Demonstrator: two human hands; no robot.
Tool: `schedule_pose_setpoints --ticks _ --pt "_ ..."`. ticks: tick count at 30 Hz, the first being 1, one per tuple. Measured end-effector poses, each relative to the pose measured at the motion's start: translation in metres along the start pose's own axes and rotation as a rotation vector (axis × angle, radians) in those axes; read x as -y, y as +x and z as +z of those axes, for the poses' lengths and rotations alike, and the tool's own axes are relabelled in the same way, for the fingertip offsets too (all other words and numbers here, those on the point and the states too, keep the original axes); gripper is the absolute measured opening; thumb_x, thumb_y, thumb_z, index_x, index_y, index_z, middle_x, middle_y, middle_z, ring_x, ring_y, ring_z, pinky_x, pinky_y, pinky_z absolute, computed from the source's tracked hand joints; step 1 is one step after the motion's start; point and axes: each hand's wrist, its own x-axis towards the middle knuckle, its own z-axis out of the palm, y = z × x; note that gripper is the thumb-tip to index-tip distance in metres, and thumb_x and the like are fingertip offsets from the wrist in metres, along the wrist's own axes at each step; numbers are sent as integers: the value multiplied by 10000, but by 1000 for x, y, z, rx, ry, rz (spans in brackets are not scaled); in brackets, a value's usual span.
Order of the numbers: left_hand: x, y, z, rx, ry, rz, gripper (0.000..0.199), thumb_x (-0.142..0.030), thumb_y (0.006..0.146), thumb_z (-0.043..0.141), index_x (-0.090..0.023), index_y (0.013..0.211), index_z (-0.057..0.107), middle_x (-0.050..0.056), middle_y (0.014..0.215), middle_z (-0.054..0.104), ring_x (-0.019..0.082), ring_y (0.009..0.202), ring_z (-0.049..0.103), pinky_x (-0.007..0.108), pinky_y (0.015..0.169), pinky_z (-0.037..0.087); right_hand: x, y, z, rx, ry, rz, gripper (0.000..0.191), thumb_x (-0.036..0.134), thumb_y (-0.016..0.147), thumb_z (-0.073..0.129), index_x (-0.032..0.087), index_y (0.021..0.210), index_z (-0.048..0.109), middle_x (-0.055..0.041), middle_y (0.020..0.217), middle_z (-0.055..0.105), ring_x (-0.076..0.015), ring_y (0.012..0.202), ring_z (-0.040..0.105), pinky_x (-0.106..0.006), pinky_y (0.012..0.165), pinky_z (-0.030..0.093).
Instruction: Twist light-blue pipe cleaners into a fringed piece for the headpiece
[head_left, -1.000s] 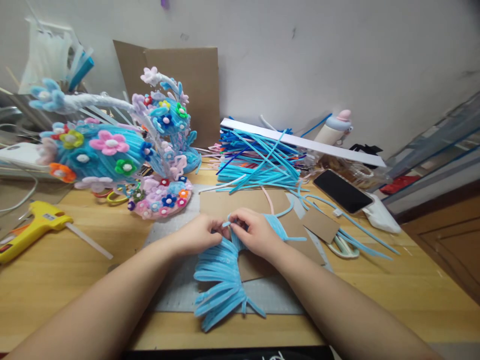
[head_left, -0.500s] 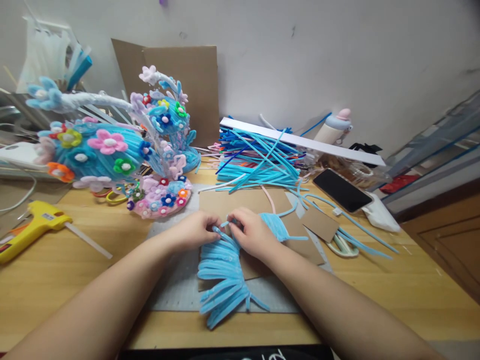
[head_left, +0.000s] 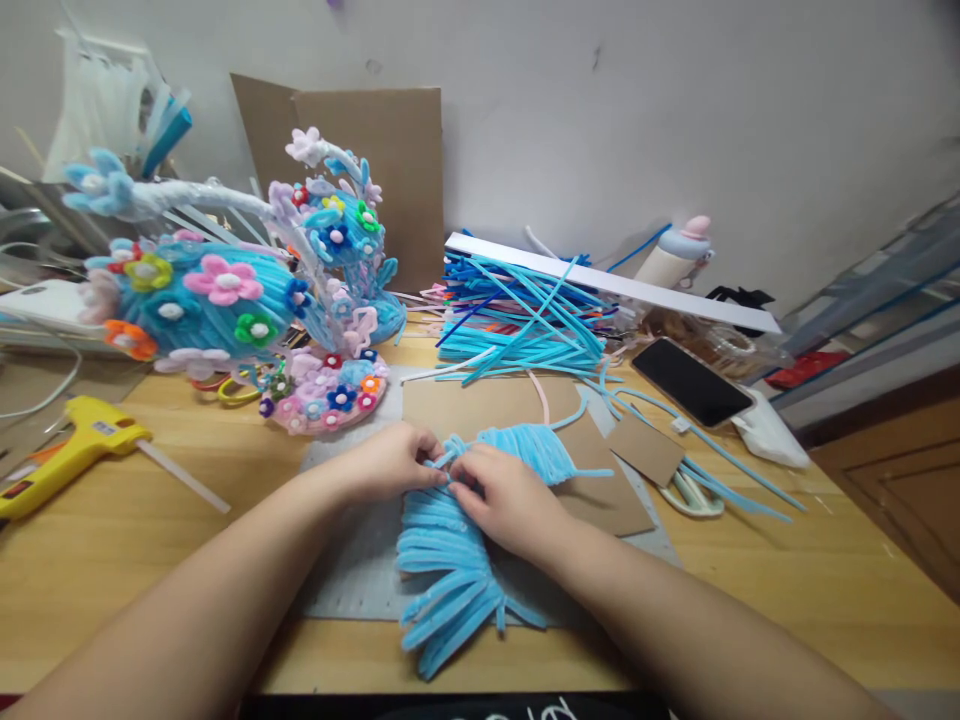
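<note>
Light-blue pipe cleaners [head_left: 442,550], looped side by side into a ribbed piece, lie on a grey mat [head_left: 352,580] in front of me. My left hand [head_left: 397,460] pinches a pipe cleaner at the upper left edge of this piece. Close beside it, my right hand [head_left: 506,490] is closed on the same piece, thumb and forefinger pressed together; its palm side is hidden. Beyond the right hand, a wound blue section [head_left: 532,450] rests on brown cardboard [head_left: 450,400], one loose end sticking out to the right.
A yellow glue gun [head_left: 90,440] lies at left, near a flower-covered pipe-cleaner ornament [head_left: 217,300] and a smaller similar one [head_left: 349,230]. Behind the cardboard is a pile of blue pipe cleaners [head_left: 517,345]. A phone [head_left: 694,380] and a bottle [head_left: 667,255] are at right.
My right hand has moved slightly left and down, closer to my left hand. The wound blue section beyond it shows more. The view has shifted slightly.
</note>
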Motion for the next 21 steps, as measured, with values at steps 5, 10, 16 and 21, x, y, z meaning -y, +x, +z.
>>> schedule_pose_setpoints --ticks 5,10,16,21 --pt "-5 -3 -3 42 -85 1 223 -316 701 521 -142 780 636 -44 641 561 101 584 452 181 520 301 -2 3 2 -34 30 6 76 127 766 515 176 708 518 -1 688 509 -121 648 470 -228 578 339" --pt "-2 -3 -3 69 -188 44 220 -310 722 513 -131 790 623 -36 664 550 98 588 440 178 525 312 -3 4 0 -51 64 7 83 123 760 521 176 696 511 9 660 509 -117 630 463 -225 568 332" --pt "2 0 -3 46 -205 10 227 -330 701 543 -128 773 618 -40 612 510 89 549 412 175 494 295 0 3 -3 -31 128 29 57 148 772 516 182 729 533 16 656 532 -107 605 474 -216 555 342" --pt "-4 -1 -4 27 -190 -28 223 -338 677 553 -120 687 599 -56 552 449 81 525 376 176 471 275 4 4 -3 -72 67 12 74 128 769 495 176 739 543 5 680 538 -112 635 487 -219 583 355"
